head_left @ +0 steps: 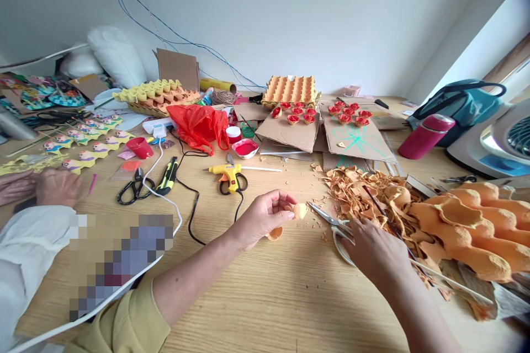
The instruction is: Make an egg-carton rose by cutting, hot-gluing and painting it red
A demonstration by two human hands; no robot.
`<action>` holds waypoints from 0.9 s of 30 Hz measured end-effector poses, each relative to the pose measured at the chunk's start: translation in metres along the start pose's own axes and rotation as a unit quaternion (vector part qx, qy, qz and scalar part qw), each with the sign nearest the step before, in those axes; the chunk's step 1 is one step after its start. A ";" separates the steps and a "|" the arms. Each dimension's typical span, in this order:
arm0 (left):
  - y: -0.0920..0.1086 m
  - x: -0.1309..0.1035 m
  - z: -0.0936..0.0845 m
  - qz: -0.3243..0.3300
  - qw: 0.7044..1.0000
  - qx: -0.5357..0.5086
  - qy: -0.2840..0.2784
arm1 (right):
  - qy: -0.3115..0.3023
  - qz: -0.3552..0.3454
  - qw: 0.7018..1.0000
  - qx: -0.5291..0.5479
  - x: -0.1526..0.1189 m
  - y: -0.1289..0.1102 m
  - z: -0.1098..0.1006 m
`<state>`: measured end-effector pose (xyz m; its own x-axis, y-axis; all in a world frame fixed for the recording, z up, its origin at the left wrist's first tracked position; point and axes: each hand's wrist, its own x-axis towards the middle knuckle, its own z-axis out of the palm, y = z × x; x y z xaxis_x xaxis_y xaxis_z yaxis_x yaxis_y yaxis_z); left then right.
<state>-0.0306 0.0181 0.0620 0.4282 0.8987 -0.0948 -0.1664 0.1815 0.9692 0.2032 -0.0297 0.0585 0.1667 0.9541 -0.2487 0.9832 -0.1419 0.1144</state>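
We see our left hand [265, 215] nearest us on the wooden table [265, 298], its thumb and fingertips pinched together on a small orange cardboard cup [298, 210], held just above the tabletop. A second cup piece [275, 234] lies under that hand. Our right hand [375, 251] rests on the scissors [335, 226], fingers curled through the handles; the blades point left toward the cup, close to it but not touching. Just right of the scissors sits a heap of orange scraps [364, 190], and beside it an egg carton [467, 226]. Farther back lie a yellow glue gun [227, 172], black scissors [134, 187] and a red cup [139, 147]. At the left edge another person's hands [41, 187] rest on the table. Farthest away, red paper roses [348, 113] stand on cardboard sheets [356, 138].
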 end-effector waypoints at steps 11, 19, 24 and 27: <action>0.003 0.000 -0.001 -0.014 1.000 -0.016 0.004 | 0.097 -0.018 0.991 0.091 0.001 0.003 -0.004; -0.001 0.003 -0.004 -0.020 0.999 -0.023 0.029 | 0.112 -0.118 0.950 0.265 -0.010 -0.004 -0.012; 0.001 0.003 -0.003 0.012 1.000 -0.015 0.018 | -0.036 -0.195 0.874 0.444 -0.014 0.000 -0.018; 0.004 0.002 -0.002 0.022 1.000 -0.013 0.016 | -0.070 -0.230 0.835 0.495 -0.016 0.001 -0.021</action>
<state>-0.0321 0.0212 0.0648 0.3915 0.9182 -0.0597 -0.2072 0.1512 0.9665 0.2000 -0.0398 0.0823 -0.3064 0.9373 -0.1660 0.5129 0.0157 -0.8583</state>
